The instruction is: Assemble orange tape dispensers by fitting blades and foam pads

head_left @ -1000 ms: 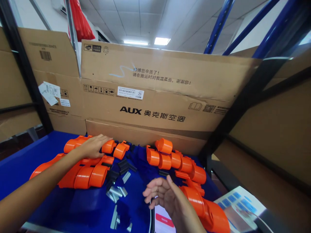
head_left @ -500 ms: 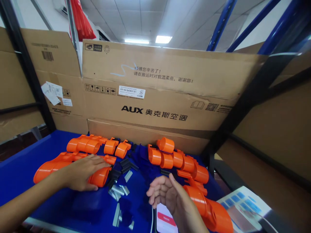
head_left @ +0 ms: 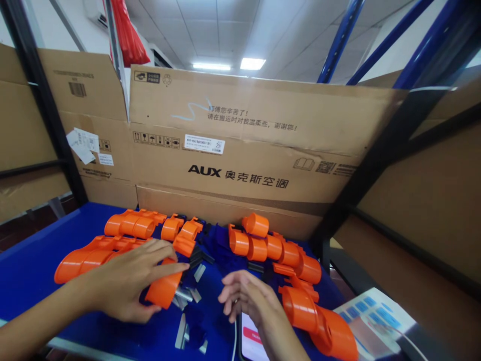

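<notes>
My left hand (head_left: 131, 278) grips an orange plastic ring-shaped part (head_left: 164, 288), with the thumb low on it and the fingers over its top. This part is tilted above the blue table surface, beside a row of similar orange parts (head_left: 80, 261). Just right of it lie silver metal strips (head_left: 184, 296) and dark strips (head_left: 199, 254). My right hand (head_left: 250, 301) hovers over a phone (head_left: 252, 346), its fingers loosely curled and apart, with nothing visible in them.
More orange parts stand at the back left (head_left: 137, 225) and along the right (head_left: 289, 253). A printed sheet (head_left: 376, 316) lies at the right edge. A cardboard wall (head_left: 240, 155) closes the back, and a dark post (head_left: 361, 175) rises at right.
My left hand has taken an orange part from the right end of the front left row and moved it rightward. My right hand has shifted slightly left.
</notes>
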`<state>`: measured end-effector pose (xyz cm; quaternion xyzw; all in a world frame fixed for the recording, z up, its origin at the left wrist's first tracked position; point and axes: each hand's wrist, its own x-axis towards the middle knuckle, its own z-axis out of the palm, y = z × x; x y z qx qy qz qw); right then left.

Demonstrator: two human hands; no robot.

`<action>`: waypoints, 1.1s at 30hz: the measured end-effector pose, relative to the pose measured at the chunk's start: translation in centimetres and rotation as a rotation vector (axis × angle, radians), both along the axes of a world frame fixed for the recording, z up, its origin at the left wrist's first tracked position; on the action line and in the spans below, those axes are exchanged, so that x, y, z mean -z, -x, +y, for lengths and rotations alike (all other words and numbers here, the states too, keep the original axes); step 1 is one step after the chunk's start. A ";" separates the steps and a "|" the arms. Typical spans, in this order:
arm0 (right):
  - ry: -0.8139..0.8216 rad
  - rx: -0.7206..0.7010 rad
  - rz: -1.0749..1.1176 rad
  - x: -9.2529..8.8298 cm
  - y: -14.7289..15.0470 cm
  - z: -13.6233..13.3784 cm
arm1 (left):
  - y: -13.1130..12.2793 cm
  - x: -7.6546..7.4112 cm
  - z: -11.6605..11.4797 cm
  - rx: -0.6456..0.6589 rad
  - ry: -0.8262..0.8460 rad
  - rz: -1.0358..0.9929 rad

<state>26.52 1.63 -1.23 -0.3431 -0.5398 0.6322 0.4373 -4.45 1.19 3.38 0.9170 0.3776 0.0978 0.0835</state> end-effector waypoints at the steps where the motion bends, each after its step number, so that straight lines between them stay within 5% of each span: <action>1: -0.030 0.039 -0.066 0.2 0.5 0.2 | -0.9 -0.2 -0.6 0.027 -0.022 -0.012; 5: -0.064 0.072 -0.228 1.1 2.5 1.8 | -4.3 0.2 -2.3 0.174 -0.064 -0.095; 9: -0.096 0.023 -0.272 1.6 3.4 3.7 | -5.5 2.6 -3.2 0.206 -0.037 -0.256; 11: -0.138 0.014 -0.312 1.8 3.5 4.3 | -5.6 4.6 -3.4 0.132 0.028 -0.421; 14: -0.211 0.001 -0.388 1.8 3.7 5.0 | -6.1 7.5 -3.4 -0.190 0.238 -0.980; 16: -0.268 -0.018 -0.457 1.5 4.2 5.3 | -7.0 8.4 -3.0 -0.334 0.375 -1.153; 21: -0.502 -0.101 -0.697 0.6 5.2 6.8 | -8.7 7.4 -2.7 -0.594 0.871 -1.533; 28: -0.861 -0.267 -1.125 2.2 4.7 8.7 | -8.3 7.3 -3.7 -0.680 0.893 -1.658; 33: -0.954 -0.308 -1.187 3.5 4.7 8.3 | -8.3 7.3 -3.9 -0.651 0.927 -1.645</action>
